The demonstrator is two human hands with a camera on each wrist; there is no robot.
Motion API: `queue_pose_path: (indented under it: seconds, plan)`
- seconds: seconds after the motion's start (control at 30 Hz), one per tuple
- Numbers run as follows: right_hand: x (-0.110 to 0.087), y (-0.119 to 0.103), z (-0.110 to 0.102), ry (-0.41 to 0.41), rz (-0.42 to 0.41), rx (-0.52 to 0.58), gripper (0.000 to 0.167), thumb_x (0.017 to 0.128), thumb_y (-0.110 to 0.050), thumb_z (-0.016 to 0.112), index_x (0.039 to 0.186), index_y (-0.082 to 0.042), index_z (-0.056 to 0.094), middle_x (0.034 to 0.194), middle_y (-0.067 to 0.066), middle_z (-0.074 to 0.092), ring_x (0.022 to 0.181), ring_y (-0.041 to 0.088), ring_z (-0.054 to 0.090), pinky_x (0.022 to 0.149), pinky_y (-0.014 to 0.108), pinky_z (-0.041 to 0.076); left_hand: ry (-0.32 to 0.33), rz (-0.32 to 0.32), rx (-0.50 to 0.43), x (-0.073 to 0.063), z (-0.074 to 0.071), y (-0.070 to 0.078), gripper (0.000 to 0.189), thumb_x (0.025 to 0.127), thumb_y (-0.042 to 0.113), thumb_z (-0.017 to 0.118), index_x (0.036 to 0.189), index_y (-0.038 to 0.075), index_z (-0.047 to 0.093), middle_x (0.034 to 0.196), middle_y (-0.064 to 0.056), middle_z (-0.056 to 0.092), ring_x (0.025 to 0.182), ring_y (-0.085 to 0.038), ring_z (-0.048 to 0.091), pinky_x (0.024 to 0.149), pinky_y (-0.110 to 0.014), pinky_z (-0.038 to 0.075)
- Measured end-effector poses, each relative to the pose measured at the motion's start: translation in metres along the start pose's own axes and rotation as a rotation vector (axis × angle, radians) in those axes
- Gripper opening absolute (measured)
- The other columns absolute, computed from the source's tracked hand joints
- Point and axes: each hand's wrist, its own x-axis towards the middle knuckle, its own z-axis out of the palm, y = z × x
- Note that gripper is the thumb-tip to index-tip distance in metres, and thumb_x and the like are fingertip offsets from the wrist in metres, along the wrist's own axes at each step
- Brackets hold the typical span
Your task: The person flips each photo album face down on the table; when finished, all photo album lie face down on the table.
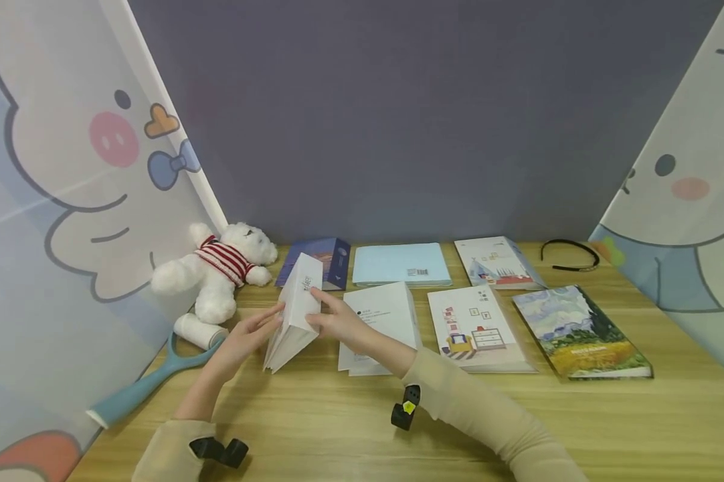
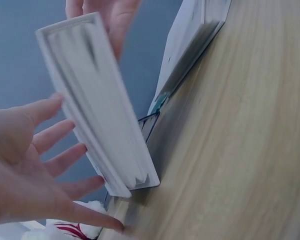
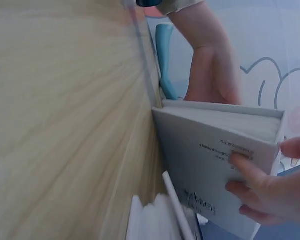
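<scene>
In the head view, a white hardcover book (image 1: 304,291) stands tilted with its spine up and its covers slightly parted. My right hand (image 1: 340,325) grips it at the spine, several fingertips resting on the printed cover (image 3: 210,165) in the right wrist view. On the other side, my left hand (image 1: 247,338) has its fingers spread, and its fingertips touch the opposite cover. The left wrist view shows the page edges (image 2: 95,105) between the two covers, with the straight fingers of the left hand (image 2: 45,160) alongside.
Left of the hands lie a white plush bear (image 1: 223,268) and a blue-handled lint roller (image 1: 151,385). A dark blue book (image 1: 334,258), a light blue book (image 1: 401,263), several white books (image 1: 470,321), a painted-cover book (image 1: 579,335) and a black headband (image 1: 569,251) lie on the wooden table (image 1: 314,422).
</scene>
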Motion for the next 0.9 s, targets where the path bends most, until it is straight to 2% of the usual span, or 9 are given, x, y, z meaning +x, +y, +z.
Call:
queue_pose_path:
  seconds: [0.1, 0.2, 0.33, 0.57, 0.63, 0.83, 0.9]
  plan:
    - [0.000, 0.005, -0.003, 0.032, 0.024, -0.088, 0.067, 0.095, -0.033, 0.053, 0.150, -0.011, 0.021, 0.155, 0.014, 0.021, 0.133, 0.034, 0.039, 0.103, 0.049, 0.041, -0.020, -0.025, 0.016, 0.000, -0.001, -0.002, 0.057, 0.096, 0.037, 0.052, 0.146, 0.016, 0.035, 0.154, -0.015, 0.024, 0.139, -0.040, 0.023, 0.108, -0.060, 0.027]
    - [0.000, 0.011, -0.005, 0.067, 0.067, -0.223, 0.074, 0.092, -0.046, 0.054, 0.150, -0.010, 0.023, 0.154, 0.013, 0.025, 0.138, 0.033, 0.031, 0.106, 0.049, 0.037, -0.036, -0.046, 0.072, 0.000, -0.002, -0.003, 0.058, 0.095, 0.037, 0.053, 0.146, 0.015, 0.036, 0.154, -0.017, 0.021, 0.140, -0.043, 0.017, 0.106, -0.063, 0.026]
    - [0.000, 0.018, -0.006, 0.083, 0.117, -0.340, 0.076, 0.091, -0.047, 0.055, 0.149, -0.008, 0.025, 0.152, 0.013, 0.029, 0.139, 0.032, 0.029, 0.108, 0.050, 0.034, -0.031, -0.060, 0.168, 0.000, -0.003, -0.003, 0.058, 0.094, 0.037, 0.056, 0.144, 0.013, 0.040, 0.154, -0.021, 0.020, 0.140, -0.046, 0.013, 0.105, -0.067, 0.022]
    - [0.000, 0.028, -0.004, 0.043, 0.159, -0.369, 0.071, 0.092, -0.038, 0.056, 0.147, -0.003, 0.027, 0.149, 0.018, 0.034, 0.137, 0.034, 0.033, 0.110, 0.048, 0.032, -0.027, -0.068, 0.225, -0.001, -0.008, -0.007, 0.052, 0.092, 0.028, 0.061, 0.138, 0.008, 0.047, 0.152, -0.025, 0.022, 0.139, -0.047, 0.014, 0.107, -0.066, 0.019]
    - [0.001, 0.030, -0.003, 0.025, 0.145, -0.377, 0.069, 0.092, -0.035, 0.057, 0.146, -0.003, 0.030, 0.147, 0.017, 0.037, 0.135, 0.033, 0.035, 0.110, 0.047, 0.033, -0.028, -0.065, 0.235, -0.001, -0.009, -0.008, 0.051, 0.091, 0.024, 0.063, 0.137, 0.007, 0.049, 0.151, -0.025, 0.023, 0.139, -0.046, 0.014, 0.108, -0.065, 0.018]
    - [0.003, 0.036, -0.003, -0.036, 0.078, -0.382, 0.053, 0.093, -0.025, 0.058, 0.141, -0.010, 0.040, 0.126, 0.010, 0.056, 0.118, 0.024, 0.053, 0.098, 0.038, 0.046, -0.031, -0.062, 0.290, -0.003, -0.010, -0.008, 0.049, 0.089, 0.019, 0.064, 0.135, 0.008, 0.051, 0.150, -0.026, 0.026, 0.138, -0.048, 0.016, 0.108, -0.065, 0.019]
    - [0.004, 0.036, -0.003, -0.050, 0.064, -0.372, 0.053, 0.094, -0.023, 0.057, 0.142, -0.011, 0.038, 0.127, 0.009, 0.056, 0.119, 0.023, 0.053, 0.098, 0.036, 0.046, -0.039, -0.061, 0.289, -0.002, -0.011, -0.007, 0.049, 0.089, 0.017, 0.064, 0.135, 0.007, 0.051, 0.150, -0.026, 0.024, 0.138, -0.048, 0.015, 0.107, -0.066, 0.018]
